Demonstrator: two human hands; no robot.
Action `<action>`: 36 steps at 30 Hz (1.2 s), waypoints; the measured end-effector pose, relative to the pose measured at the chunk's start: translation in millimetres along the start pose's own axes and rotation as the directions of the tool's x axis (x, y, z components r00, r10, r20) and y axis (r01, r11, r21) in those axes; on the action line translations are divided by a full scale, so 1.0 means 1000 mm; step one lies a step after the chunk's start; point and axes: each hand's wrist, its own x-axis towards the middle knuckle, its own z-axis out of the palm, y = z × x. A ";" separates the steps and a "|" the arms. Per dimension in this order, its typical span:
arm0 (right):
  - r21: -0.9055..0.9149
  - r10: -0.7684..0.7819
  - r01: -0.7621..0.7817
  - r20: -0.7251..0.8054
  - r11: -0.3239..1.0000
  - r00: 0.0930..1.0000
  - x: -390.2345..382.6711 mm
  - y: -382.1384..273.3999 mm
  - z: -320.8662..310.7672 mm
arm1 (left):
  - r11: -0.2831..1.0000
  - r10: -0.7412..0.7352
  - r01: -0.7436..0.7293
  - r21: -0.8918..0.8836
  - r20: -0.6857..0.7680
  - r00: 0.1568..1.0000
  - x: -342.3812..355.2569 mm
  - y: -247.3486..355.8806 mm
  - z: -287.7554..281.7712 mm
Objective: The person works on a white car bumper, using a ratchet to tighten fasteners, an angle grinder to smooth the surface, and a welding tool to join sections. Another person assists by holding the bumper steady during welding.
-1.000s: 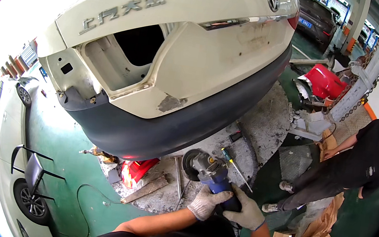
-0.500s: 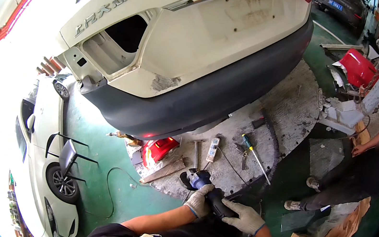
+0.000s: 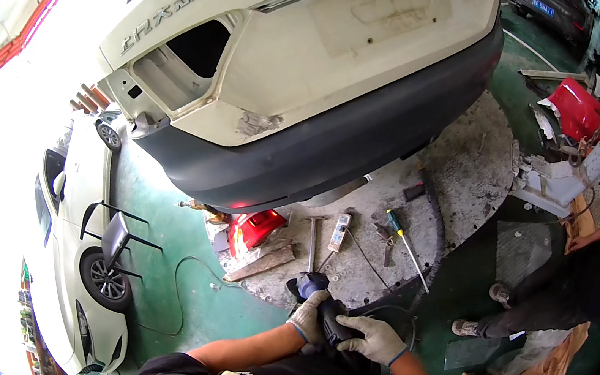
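Note:
In front of my body I hold a dark angle grinder (image 3: 330, 317) with a blue section near its head and a dark guard at the far end. My left hand (image 3: 308, 318), in a whitish knit glove, is wrapped round the grinder's body just behind the head. My right hand (image 3: 375, 341), gloved likewise, closes on the rear part of the body; its fingertips are partly hidden. Beyond the grinder stands the rear of a cream car (image 3: 307, 81) with a dark bumper (image 3: 364, 170), an opening at its left side and a scraped patch (image 3: 257, 123) above the bumper.
A hammer (image 3: 313, 243), a power strip (image 3: 340, 231), a screwdriver (image 3: 407, 243), a red tail light (image 3: 256, 229) and a wooden board (image 3: 263, 262) lie on the round floor plate. A chair (image 3: 118, 240) and white car (image 3: 71, 232) stand left; a person (image 3: 545, 299) stands right.
My right hand has moved slightly left along the grinder's body, and the grinder points more straight away from me. The whole view has shifted a little. The person at right has shifted slightly.

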 end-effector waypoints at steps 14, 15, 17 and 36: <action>0.689 0.577 -0.199 -0.374 0.697 0.726 0.019 0.012 0.013 | -0.361 0.105 -0.131 0.923 0.180 0.978 0.034 0.014 0.076; 0.781 0.627 -0.148 -0.357 0.607 0.692 0.009 0.022 0.008 | -0.621 0.063 -0.185 0.762 0.284 0.957 0.014 0.032 0.112; 0.863 0.699 -0.051 -0.371 0.503 0.611 -0.003 0.039 0.000 | -0.985 -0.071 -0.147 0.090 0.565 0.822 -0.033 0.074 0.222; 0.981 0.812 0.152 -0.189 0.124 0.552 -0.021 0.157 0.086 | -0.657 -0.035 0.490 -0.572 0.673 0.739 -0.140 0.261 0.254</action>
